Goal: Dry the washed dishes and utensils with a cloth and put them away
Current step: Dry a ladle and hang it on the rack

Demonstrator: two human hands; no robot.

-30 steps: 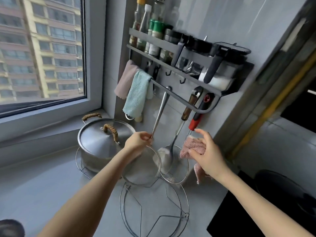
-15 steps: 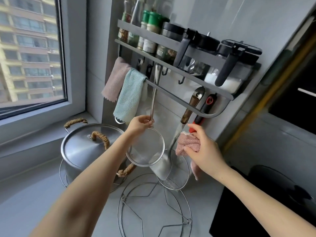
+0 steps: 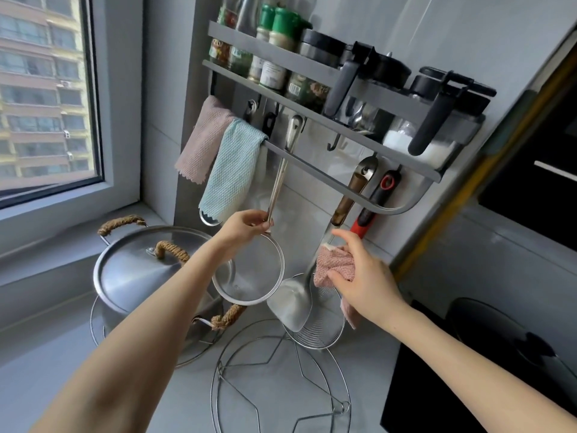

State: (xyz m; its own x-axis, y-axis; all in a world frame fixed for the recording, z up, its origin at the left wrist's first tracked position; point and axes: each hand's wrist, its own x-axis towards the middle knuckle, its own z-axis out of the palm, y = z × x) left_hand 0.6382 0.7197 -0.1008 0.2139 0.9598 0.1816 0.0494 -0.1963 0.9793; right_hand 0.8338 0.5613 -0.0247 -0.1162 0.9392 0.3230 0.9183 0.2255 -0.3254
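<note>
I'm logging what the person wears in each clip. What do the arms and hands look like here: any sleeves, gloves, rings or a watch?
Both forearms are bare as far as the frame shows, with no sleeves in view. The left hand and right hand wear no gloves. No watch, bracelet or ring is visible on either.

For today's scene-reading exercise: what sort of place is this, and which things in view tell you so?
Most likely a home kitchen. A wall rack holds spice jars, with a spatula hanging below it; a lidded steel pot stands on the counter by the window.
</note>
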